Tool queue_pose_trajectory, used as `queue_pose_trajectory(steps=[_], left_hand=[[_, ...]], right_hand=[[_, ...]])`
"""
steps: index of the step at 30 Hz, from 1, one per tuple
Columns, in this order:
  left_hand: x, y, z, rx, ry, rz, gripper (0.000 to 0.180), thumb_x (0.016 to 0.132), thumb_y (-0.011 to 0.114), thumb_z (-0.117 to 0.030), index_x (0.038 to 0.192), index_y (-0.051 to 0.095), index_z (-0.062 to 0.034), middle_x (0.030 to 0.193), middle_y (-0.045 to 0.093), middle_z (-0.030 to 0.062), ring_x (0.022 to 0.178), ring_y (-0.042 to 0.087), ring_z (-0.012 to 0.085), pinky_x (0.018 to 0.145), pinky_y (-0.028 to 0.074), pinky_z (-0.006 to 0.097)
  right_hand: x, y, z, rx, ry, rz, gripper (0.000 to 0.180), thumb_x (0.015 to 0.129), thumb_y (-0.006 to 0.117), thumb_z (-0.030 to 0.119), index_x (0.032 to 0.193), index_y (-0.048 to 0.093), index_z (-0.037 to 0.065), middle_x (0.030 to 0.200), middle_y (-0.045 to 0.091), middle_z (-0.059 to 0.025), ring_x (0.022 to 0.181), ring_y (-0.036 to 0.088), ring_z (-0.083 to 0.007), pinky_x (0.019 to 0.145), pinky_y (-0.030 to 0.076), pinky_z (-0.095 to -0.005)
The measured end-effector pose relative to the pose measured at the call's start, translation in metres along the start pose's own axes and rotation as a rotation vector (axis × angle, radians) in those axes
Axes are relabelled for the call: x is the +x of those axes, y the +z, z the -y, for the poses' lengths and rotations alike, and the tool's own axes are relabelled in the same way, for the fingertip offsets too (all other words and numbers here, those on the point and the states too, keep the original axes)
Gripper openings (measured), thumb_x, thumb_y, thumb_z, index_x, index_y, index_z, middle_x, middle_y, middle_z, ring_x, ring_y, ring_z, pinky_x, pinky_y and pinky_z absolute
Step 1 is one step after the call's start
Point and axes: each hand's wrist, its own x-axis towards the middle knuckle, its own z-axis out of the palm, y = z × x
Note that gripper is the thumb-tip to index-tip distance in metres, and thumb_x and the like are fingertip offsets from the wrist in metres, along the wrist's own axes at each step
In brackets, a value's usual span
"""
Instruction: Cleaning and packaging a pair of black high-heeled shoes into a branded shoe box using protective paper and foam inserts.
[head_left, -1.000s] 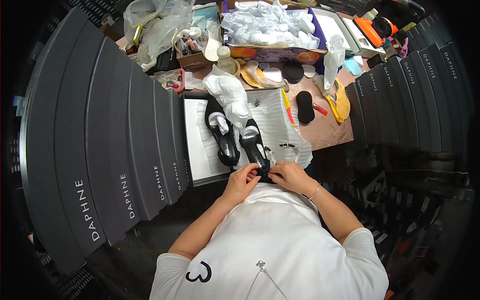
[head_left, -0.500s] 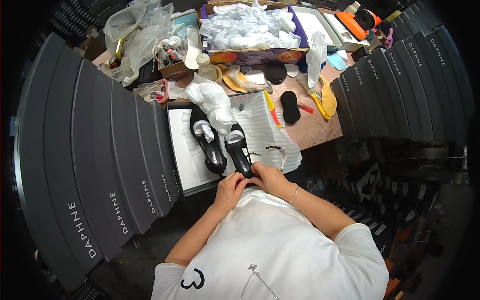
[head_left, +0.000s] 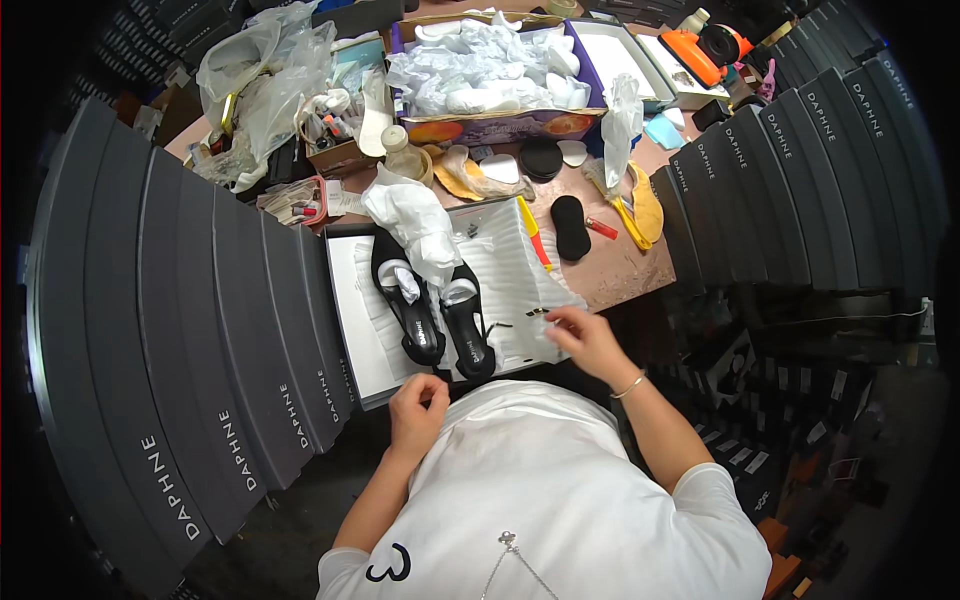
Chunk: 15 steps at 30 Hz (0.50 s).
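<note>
Right hand out over the near right part of the white tissue paper, fingers pinched on a small dark-and-gold piece — too small to tell what kind. Left hand drawn back close to the body, just off the near edge of the open shoe box, fingers curled in loosely; whether anything sat inside that curl, cannot tell.

2 black heeled shoes lay side by side in the box on the tissue, toes toward the near edge, each with white stuffing at the heel end. Crumpled white paper lay over their far ends.

Past the box, toward the far edge of the counter: a black insole, a yellow-and-red stick beside the tissue, and a purple-walled carton heaped with white wrapping. Stacks of grey shoe boxes stood along the left side — more of them on the right.
</note>
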Motion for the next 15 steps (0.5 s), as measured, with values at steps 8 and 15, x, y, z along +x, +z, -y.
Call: queue_pose_trajectory(steps=[8,15], left_hand=[[0.028,-0.005,-0.090,-0.075,0.347,0.052,0.029,0.081,0.065,-0.001,0.110,0.063,0.0013,0.106,0.062,0.0153,0.093,0.063,0.0233,0.082,0.051,0.030],[0.052,0.031,-0.089,-0.774,0.248,0.218,0.035,0.093,0.056,-0.008,0.125,0.052,0.0053,0.115,0.057,0.0087,0.101,0.060,0.0156,0.094,0.047,0.032]], right_hand=[[0.025,-0.046,0.075,0.814,0.056,0.155,0.023,0.095,0.044,0.002,0.116,0.053,0.002,0.088,0.058,-0.0027,0.058,0.045,-0.0047,0.050,0.037,-0.0178],[0.040,0.003,0.122,0.627,-0.193,0.363,0.060,0.091,0.047,-0.008,0.145,0.028,0.006,0.126,0.050,-0.0177,0.085,0.062,-0.0117,0.075,0.055,-0.0262]])
